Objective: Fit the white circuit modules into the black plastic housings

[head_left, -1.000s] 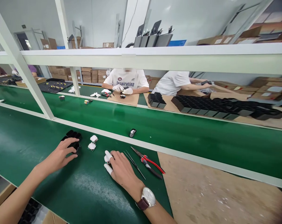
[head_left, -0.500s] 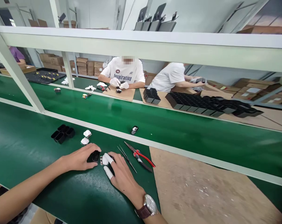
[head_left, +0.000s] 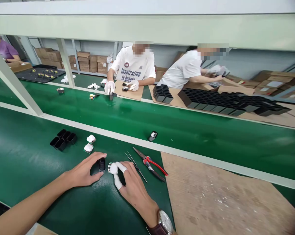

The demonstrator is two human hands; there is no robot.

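Observation:
My left hand holds a small black case between thumb and fingers, its open side turned toward me. Just right of it, my right hand, with white covers on two fingertips, grips a small circuit board with a white pad. A narrow gap separates case and board. Two more white-padded boards lie beyond my left hand, beside a group of black cases. Tweezers and red-handled pliers rest to the right of my right hand.
A brown board covers the right of the green table. Behind a pale rail, a filled black case sits on the green belt. Across it, people work near rows of black cases. A pale beam crosses above.
The view has shifted. My left hand has turned the black case so its opening shows more. On the belt, the filled case has moved right. A person opposite now reaches a dark part over the belt.

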